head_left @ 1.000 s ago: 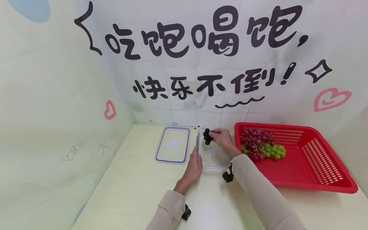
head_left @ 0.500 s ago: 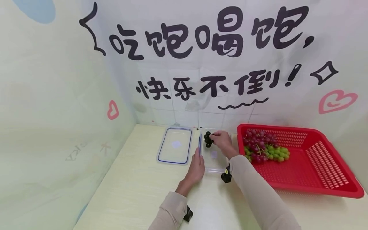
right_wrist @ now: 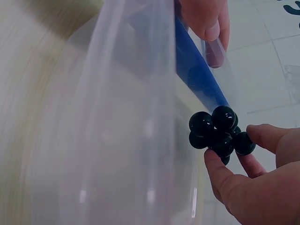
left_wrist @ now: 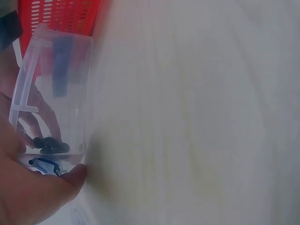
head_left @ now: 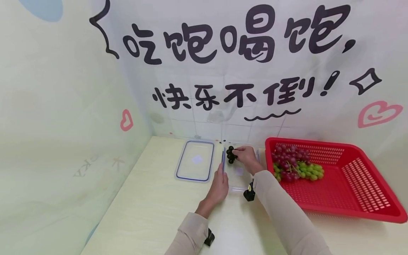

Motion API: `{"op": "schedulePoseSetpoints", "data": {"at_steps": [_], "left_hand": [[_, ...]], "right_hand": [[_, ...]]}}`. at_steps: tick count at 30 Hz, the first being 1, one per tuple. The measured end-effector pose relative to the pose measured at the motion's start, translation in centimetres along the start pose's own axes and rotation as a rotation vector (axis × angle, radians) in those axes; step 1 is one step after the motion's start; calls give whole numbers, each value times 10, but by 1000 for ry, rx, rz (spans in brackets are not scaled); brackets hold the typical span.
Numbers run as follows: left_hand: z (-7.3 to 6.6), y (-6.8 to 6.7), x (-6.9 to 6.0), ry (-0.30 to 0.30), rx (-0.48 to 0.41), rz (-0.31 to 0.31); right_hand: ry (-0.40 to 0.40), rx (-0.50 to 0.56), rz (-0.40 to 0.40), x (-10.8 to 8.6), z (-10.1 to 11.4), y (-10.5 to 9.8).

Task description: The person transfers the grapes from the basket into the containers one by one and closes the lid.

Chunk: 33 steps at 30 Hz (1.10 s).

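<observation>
In the head view, a clear plastic food container (head_left: pixel 237 189) stands on the table. My left hand (head_left: pixel 218 187) grips its left side wall, thumb low on the outside in the left wrist view. Between thumb and fingers my right hand (head_left: pixel 248 158) pinches a small bunch of black grapes (head_left: pixel 231 155), inside the container near its left wall. The right wrist view shows these grapes (right_wrist: pixel 218 131) close up, behind the frosty container wall (right_wrist: pixel 126 122). Whether they touch the container floor I cannot tell.
A clear lid (head_left: pixel 196 159) with a blue seal lies left of the container. On the right, a red plastic basket (head_left: pixel 338 191) holds red grapes (head_left: pixel 289 157) and green grapes (head_left: pixel 310 171). A printed wall covering (head_left: pixel 210 117) stands behind the table (head_left: pixel 153 205).
The head view has shifted slightly, moving the scene rightward. Relative to the container, my right hand and the black grapes have come a little closer to its left wall. Both hands keep their grip.
</observation>
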<state>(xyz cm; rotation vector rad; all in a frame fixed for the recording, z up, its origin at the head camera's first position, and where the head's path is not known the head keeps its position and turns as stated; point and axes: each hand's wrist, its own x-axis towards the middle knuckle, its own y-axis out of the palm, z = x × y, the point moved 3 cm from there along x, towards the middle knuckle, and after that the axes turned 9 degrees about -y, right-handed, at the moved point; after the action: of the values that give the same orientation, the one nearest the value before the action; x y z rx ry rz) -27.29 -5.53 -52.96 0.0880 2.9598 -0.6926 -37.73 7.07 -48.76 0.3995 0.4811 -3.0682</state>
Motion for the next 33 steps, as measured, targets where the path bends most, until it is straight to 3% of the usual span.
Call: {"op": "schedulePoseSetpoints", "data": {"at_steps": [25,33], "left_hand": [[-3,0,-3,5,7,-27],[-3,0,-2,9,11,-30]], "right_hand": [[42,28,36,3,-3,10],[55,-29,32,0,1,11]]}}
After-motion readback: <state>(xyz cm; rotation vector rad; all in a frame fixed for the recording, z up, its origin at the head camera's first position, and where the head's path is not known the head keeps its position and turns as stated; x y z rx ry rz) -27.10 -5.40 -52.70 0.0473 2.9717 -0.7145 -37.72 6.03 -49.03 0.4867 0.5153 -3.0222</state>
